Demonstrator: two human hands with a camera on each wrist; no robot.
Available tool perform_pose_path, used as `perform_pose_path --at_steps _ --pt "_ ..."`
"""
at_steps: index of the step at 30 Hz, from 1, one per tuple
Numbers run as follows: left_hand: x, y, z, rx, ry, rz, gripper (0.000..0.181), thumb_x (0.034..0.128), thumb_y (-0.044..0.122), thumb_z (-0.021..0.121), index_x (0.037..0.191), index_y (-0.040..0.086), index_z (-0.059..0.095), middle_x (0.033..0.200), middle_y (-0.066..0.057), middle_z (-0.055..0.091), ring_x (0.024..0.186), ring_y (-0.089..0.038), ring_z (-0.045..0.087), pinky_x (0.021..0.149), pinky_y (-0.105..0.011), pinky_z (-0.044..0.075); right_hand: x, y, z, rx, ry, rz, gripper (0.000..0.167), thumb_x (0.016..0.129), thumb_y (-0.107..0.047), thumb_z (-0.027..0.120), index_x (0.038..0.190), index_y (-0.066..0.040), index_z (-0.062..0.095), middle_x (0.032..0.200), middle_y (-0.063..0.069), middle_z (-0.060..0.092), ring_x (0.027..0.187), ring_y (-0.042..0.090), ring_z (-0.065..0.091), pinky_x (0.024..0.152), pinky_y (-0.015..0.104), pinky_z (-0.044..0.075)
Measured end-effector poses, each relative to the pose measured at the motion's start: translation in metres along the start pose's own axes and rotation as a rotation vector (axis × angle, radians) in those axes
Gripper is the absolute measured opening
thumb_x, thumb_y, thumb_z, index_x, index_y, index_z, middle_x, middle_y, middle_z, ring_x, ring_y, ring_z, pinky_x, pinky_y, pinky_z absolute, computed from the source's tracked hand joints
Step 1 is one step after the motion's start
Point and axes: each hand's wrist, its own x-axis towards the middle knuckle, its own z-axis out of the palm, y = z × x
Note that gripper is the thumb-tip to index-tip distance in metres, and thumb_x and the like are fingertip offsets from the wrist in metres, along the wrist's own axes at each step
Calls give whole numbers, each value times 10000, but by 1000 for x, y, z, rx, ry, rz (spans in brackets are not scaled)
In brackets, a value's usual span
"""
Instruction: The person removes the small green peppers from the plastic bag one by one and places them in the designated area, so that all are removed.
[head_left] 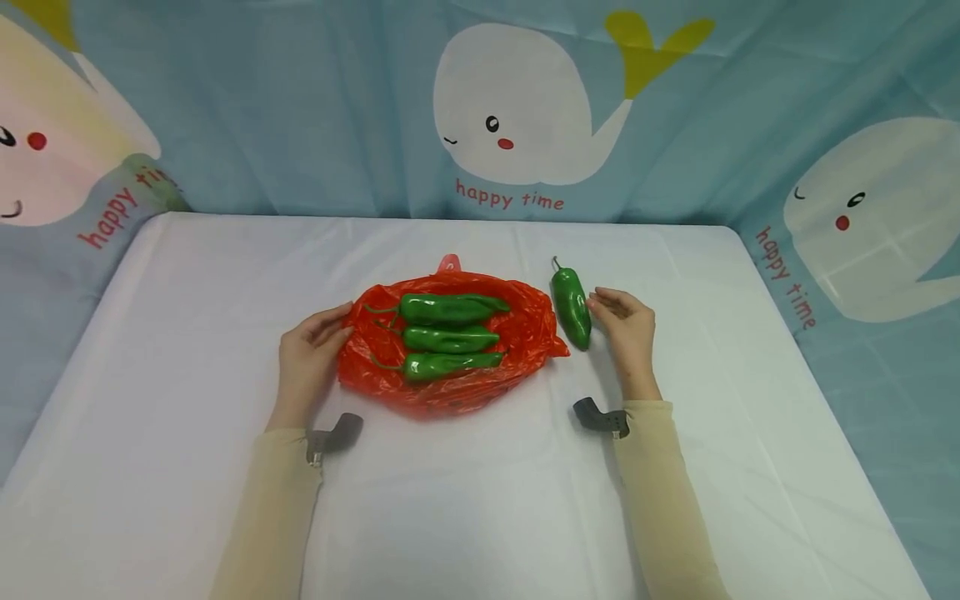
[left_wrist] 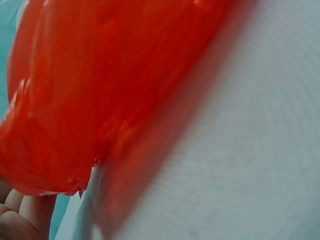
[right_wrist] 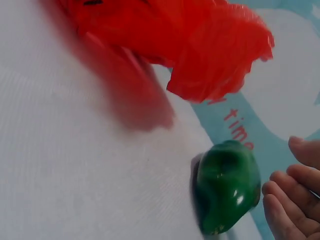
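A red plastic bag [head_left: 367,379] lies spread on the table with three green peppers [head_left: 450,339] side by side inside it. My left hand [head_left: 309,354] holds the bag's left edge; in the left wrist view its fingers [left_wrist: 31,212] are partly hidden behind the red plastic [left_wrist: 75,100]. To the right of the bag, a single green pepper [head_left: 572,308] rests on the table. Close to that pepper's right side is my right hand [head_left: 628,337], fingers relaxed and nothing gripped. The right wrist view shows the pepper [right_wrist: 227,187] beside the open right hand [right_wrist: 299,197].
The white tablecloth [head_left: 465,500] covers the table. Behind and at the sides hangs a blue curtain [head_left: 300,125] with whale prints. A dark camera mount [head_left: 337,435] sits at the left wrist and another dark mount [head_left: 600,418] at the right.
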Motion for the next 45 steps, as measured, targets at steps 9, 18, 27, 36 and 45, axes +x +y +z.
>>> perform_pose_path --at_steps 9,18,27,36,45 --pt "-1 3 2 3 1 -18 344 908 29 607 1251 6 590 1275 -134 586 1136 -129 580 888 -149 471 -10 -23 7 -23 -38 -82 319 850 -88 704 1127 59 646 1075 191 665 871 69 628 844 208 517" --pt "-1 5 3 -23 -13 -31 354 906 27 608 1259 26 591 1291 -135 573 1165 -169 562 896 -148 465 -21 -36 30 65 -211 -148 312 848 -31 689 1127 93 626 1090 244 644 885 84 633 843 192 516" --pt "-1 5 3 -10 -9 -25 347 910 35 604 1257 30 594 1276 -126 585 1163 -182 564 898 -144 461 -40 -69 52 64 -328 -211 293 850 49 652 1122 145 600 1106 277 624 913 133 639 848 218 524" --pt "-3 5 1 2 -10 -23 343 915 56 605 1258 37 597 1279 -122 584 1159 -183 566 894 -138 462 -43 -83 79 50 -451 -209 306 843 39 664 1129 130 607 1102 270 630 1019 364 606 876 271 522" --pt "-4 6 0 -6 -11 -26 344 914 45 603 1257 34 596 1287 -120 578 1166 -189 562 893 -141 464 -31 -61 105 141 -507 -202 317 836 -17 698 1132 73 633 1089 246 642 981 257 634 871 284 527"
